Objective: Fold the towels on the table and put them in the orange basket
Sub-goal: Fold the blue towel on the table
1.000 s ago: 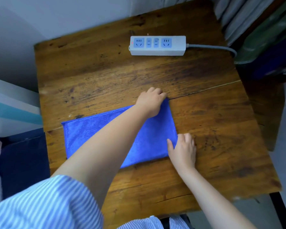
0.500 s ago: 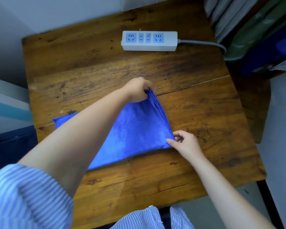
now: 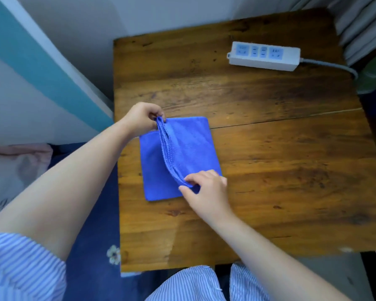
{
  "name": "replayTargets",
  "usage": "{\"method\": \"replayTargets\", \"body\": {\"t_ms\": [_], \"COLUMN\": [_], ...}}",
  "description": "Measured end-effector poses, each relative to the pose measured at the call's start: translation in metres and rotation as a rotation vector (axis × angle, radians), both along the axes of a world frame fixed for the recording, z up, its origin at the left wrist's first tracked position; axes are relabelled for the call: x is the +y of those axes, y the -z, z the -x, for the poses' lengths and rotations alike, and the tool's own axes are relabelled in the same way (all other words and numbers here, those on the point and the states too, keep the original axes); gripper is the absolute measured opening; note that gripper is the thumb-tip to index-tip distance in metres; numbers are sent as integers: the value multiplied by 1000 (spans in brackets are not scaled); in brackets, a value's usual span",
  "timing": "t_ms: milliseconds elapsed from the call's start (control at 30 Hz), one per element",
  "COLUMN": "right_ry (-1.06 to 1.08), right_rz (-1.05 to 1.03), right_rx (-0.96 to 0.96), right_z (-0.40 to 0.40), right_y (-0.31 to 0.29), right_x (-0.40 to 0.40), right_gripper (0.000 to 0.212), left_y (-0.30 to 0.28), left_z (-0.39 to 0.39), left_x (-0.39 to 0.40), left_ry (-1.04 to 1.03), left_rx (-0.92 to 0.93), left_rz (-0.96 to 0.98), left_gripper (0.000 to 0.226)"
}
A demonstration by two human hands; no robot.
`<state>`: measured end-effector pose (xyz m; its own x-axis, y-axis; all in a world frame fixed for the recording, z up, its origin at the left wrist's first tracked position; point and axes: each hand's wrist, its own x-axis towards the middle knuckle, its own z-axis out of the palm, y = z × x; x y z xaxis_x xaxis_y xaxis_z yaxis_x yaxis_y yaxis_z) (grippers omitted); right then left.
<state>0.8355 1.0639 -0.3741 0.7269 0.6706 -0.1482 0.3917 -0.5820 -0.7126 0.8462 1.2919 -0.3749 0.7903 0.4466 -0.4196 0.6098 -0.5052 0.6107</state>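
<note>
A blue towel lies on the wooden table, near its left edge. Its right half is being carried leftward over the left half, so a raised ridge of layered edges runs down the middle. My left hand pinches the far end of that ridge, lifted a little off the table. My right hand pinches the near end, low against the cloth. No orange basket is in view.
A white power strip with a grey cable lies at the table's far right. Left of the table sit dark blue fabric with a flower print and a pale cushion. Curtains hang at the far right.
Both hands have carried the towel's right edge up and leftward, folding it over the left half. The camera has swung, so the table now sits further right in view.
</note>
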Motion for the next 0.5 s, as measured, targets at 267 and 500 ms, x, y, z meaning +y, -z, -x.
{"method": "replayTargets", "body": {"t_ms": [267, 500], "right_ry": [-201, -72], "right_rz": [119, -101], "right_rx": [172, 71], "right_z": [54, 22], "right_y": [44, 32], "right_x": [28, 8], "right_gripper": [29, 30], "left_y": [31, 48], "left_z": [50, 84], "left_x": [18, 0], "left_ry": [-258, -574], "left_rx": [40, 51], "left_rz": [133, 471], "left_gripper": [25, 40]}}
